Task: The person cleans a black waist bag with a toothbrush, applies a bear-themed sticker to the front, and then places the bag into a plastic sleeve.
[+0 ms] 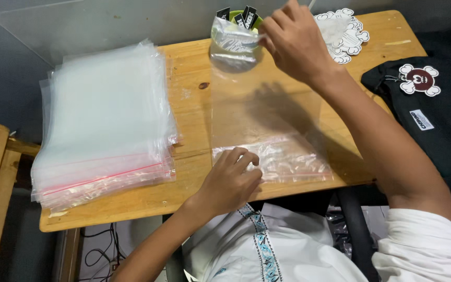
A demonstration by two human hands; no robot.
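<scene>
Clear plastic lay flat across the middle of the pale wooden table (194,99): a single transparent zip bag (267,130), its far end lifted at twelve o'clock and its sealed strip nearest the person at six o'clock. The left hand (230,180) pressed down on that near strip, fingers curled and flat against the film rather than pinching it. The right hand (293,42) was raised over the far end, fingers closed in a pinch on something thin and pale, though what exactly could not be made out. The step looked like readying one bag for filling, with the bag pinned at one end and worked at the other; the next move probably called for a steady hold on the slippery film so it would not slide. At nine o'clock sat a thick stack of identical clear bags with red seal lines (105,125). A green cup holding small black cards (238,23) was partly veiled by the raised plastic, white cloud-edged stickers (348,31) were cut by the arm, and a black folded garment with a skull patch (434,104) ran off the three o'clock edge.
</scene>
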